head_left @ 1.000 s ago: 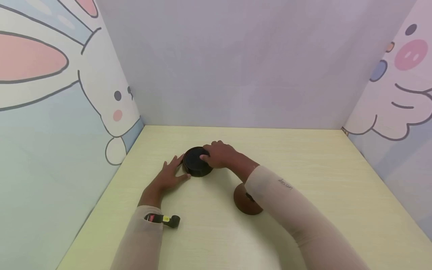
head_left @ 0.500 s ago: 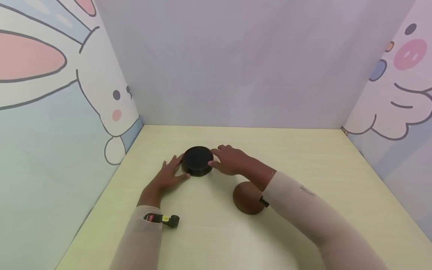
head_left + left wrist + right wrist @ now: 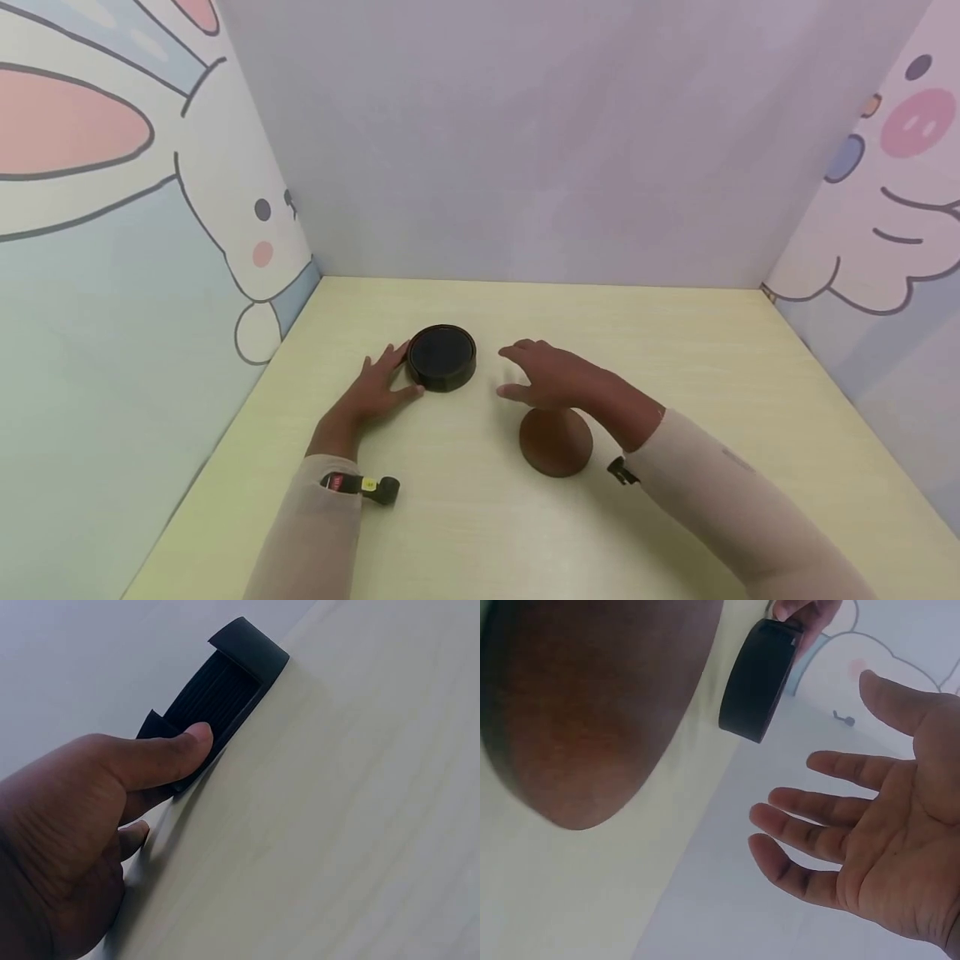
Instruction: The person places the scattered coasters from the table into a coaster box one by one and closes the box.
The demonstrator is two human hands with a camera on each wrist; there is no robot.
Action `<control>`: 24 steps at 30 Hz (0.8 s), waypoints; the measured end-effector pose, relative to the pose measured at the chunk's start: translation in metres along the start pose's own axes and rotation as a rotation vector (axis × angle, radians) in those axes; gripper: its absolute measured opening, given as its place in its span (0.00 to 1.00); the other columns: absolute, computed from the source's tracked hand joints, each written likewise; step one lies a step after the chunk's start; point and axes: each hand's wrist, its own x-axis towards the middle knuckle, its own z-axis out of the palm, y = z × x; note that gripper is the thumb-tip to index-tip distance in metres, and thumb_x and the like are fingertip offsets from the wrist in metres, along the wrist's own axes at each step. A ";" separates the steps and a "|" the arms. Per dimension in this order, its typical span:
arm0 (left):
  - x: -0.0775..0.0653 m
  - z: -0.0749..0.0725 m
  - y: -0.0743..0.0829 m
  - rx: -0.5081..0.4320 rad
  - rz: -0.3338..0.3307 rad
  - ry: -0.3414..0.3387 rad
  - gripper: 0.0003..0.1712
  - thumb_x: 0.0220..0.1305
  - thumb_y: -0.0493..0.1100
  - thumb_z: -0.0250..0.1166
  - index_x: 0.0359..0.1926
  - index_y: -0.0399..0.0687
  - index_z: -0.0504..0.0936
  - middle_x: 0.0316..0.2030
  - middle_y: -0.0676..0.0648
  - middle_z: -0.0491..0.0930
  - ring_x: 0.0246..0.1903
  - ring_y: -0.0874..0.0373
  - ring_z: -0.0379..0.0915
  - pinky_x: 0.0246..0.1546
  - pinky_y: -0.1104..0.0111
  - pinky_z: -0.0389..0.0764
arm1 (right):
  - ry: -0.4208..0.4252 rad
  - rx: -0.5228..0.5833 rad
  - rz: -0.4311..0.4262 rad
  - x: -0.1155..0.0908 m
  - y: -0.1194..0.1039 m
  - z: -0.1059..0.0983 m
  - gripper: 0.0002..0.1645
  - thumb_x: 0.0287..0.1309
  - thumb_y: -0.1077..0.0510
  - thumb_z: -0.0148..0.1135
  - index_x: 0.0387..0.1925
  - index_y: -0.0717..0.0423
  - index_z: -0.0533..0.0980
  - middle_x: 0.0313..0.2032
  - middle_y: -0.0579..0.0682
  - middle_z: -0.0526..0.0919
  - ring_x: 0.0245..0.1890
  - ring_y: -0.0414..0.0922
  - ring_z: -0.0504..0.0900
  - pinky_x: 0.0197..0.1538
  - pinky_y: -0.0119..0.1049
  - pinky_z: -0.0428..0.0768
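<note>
A round black coaster holder [image 3: 442, 357] lies on the table, with stacked dark discs [image 3: 214, 690] showing through a gap in its side wall in the left wrist view. My left hand [image 3: 372, 392] grips its left side, thumb at the near edge and fingers farther back. To the right, my right hand [image 3: 551, 375] hovers with fingers spread and nothing in the palm. Below it, a smooth brown dome-shaped thing [image 3: 557, 454] sits on the table, its far part hidden by that hand. The right wrist view shows this brown surface [image 3: 607, 697] close up.
The pale wood-grain table [image 3: 675, 350] meets a plain back wall [image 3: 525, 150]. Side walls carry a cartoon rabbit [image 3: 225, 208] and a pink-cheeked figure [image 3: 885, 233]. Dark wrist straps sit at both sleeves, the left one [image 3: 360, 485] with a small camera.
My right hand has let go of the coaster holder's right side and drawn back to the right, over the brown dome-shaped thing. The left hand and the holder stay in place.
</note>
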 end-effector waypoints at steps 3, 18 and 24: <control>0.000 0.000 -0.001 0.007 0.000 0.002 0.58 0.73 0.64 0.69 0.90 0.54 0.48 0.87 0.32 0.46 0.88 0.31 0.37 0.86 0.33 0.31 | -0.009 0.040 0.006 -0.010 0.007 0.004 0.44 0.76 0.38 0.66 0.81 0.56 0.66 0.79 0.58 0.70 0.79 0.58 0.71 0.80 0.59 0.73; 0.001 0.001 0.000 0.000 -0.006 0.001 0.58 0.73 0.66 0.68 0.90 0.55 0.48 0.88 0.33 0.46 0.88 0.31 0.35 0.86 0.33 0.31 | -0.029 0.097 -0.026 -0.050 0.024 0.025 0.21 0.67 0.46 0.75 0.45 0.52 0.73 0.53 0.56 0.79 0.58 0.53 0.77 0.51 0.45 0.80; 0.000 0.001 0.000 -0.010 -0.025 -0.010 0.59 0.72 0.67 0.68 0.90 0.56 0.47 0.88 0.32 0.44 0.88 0.30 0.33 0.86 0.31 0.31 | -0.058 0.095 0.009 -0.064 0.028 0.027 0.26 0.68 0.40 0.74 0.62 0.45 0.82 0.82 0.69 0.62 0.81 0.67 0.66 0.69 0.62 0.81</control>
